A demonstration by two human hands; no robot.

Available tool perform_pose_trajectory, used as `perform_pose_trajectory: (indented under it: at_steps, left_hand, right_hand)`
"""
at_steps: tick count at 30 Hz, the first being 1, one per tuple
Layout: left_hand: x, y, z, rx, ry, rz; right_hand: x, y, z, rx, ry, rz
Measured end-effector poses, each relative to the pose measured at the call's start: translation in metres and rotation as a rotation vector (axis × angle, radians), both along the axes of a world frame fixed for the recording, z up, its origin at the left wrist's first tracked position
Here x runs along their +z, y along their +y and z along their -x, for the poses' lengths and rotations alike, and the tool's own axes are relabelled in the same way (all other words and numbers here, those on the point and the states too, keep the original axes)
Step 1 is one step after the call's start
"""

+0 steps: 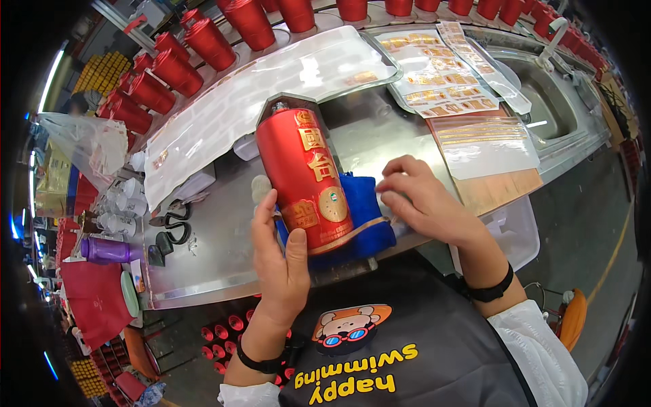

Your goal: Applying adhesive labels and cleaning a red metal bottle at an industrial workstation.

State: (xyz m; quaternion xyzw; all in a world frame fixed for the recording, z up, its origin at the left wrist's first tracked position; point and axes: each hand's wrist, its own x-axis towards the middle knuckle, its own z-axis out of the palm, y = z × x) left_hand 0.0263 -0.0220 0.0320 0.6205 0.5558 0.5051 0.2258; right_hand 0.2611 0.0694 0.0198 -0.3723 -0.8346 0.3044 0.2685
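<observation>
Left hand (281, 261) wraps the lower end of a red cylindrical bottle with gold emblems (305, 180), thumb on the front, fingers curled around the left side; grip closed on it. The bottle lies tilted on a folded blue cloth (366, 203) at the near edge of the steel worktable (217, 251). Its long axis runs from the person up and slightly left, cap end pointing away, base toward the body. Right hand (424, 203) is just right of the bottle, fingers bent and pressing on the cloth and table edge; whether it pinches anything, cannot tell. Black scissors (178, 224) left of the bottle. Sheets of gold stickers (441, 74) far right. Rows of red bottles (203, 47) along the back.
</observation>
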Motion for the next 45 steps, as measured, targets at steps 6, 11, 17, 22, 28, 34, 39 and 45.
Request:
perform_pose_trajectory:
  at_steps: [6,11,17,22,28,34,39,45]
  left_hand:
    - [-0.006,0.002,0.004,-0.055,-0.256,0.017]
    - [-0.013,0.002,0.016,-0.083,-0.377,0.119]
    - [-0.015,0.007,0.022,-0.138,-0.608,0.165]
    - [-0.004,0.008,0.022,-0.147,-0.514,0.194]
    - [-0.003,0.011,0.026,-0.173,-0.386,0.185]
    - [0.001,0.016,0.027,-0.179,-0.3,0.206]
    - [0.005,0.017,0.028,-0.159,-0.22,0.212]
    - [0.003,0.017,0.028,-0.132,-0.189,0.195]
  right_hand:
    - [0.012,-0.016,0.036,0.189,0.193,-0.223]
    - [-0.001,-0.02,0.052,0.128,0.123,-0.385]
    - [0.011,-0.025,0.058,0.125,0.088,-0.451]
    - [0.014,-0.025,0.056,0.116,0.059,-0.436]
    - [0.015,-0.025,0.057,0.126,0.065,-0.44]
    - [0.013,-0.024,0.056,0.129,0.073,-0.44]
    - [0.014,-0.024,0.056,0.134,0.082,-0.441]
    - [0.015,-0.024,0.056,0.137,0.071,-0.435]
